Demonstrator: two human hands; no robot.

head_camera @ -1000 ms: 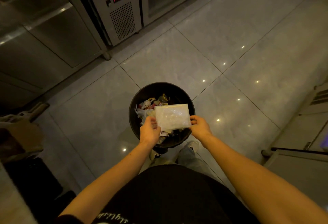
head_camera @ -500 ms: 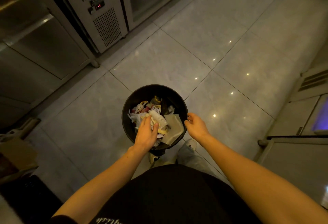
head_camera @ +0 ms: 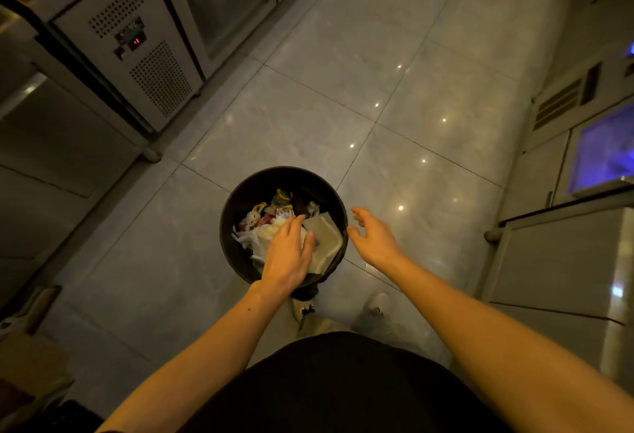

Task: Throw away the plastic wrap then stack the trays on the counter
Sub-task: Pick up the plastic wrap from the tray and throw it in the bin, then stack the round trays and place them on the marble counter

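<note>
A round black trash bin (head_camera: pixel 240 192) stands on the tiled floor in front of me, filled with mixed rubbish. The flat pale plastic wrap (head_camera: pixel 326 240) lies inside it, leaning against the right wall. My left hand (head_camera: pixel 286 254) hovers over the bin with fingers spread, palm down, holding nothing. My right hand (head_camera: pixel 372 239) is open just outside the bin's right rim, fingers apart. No trays or counter top are in sight.
Steel refrigerated cabinets (head_camera: pixel 144 65) line the left side of the aisle. More steel units with a blue-lit window (head_camera: pixel 607 155) run along the right. Grey floor tiles (head_camera: pixel 377 72) stretch ahead between them. My shoes (head_camera: pixel 374 305) stand right behind the bin.
Both hands held the plastic wrap over the bin a second ago. It has dropped into the bin. My hands have let go and spread open, the right one moving outward.
</note>
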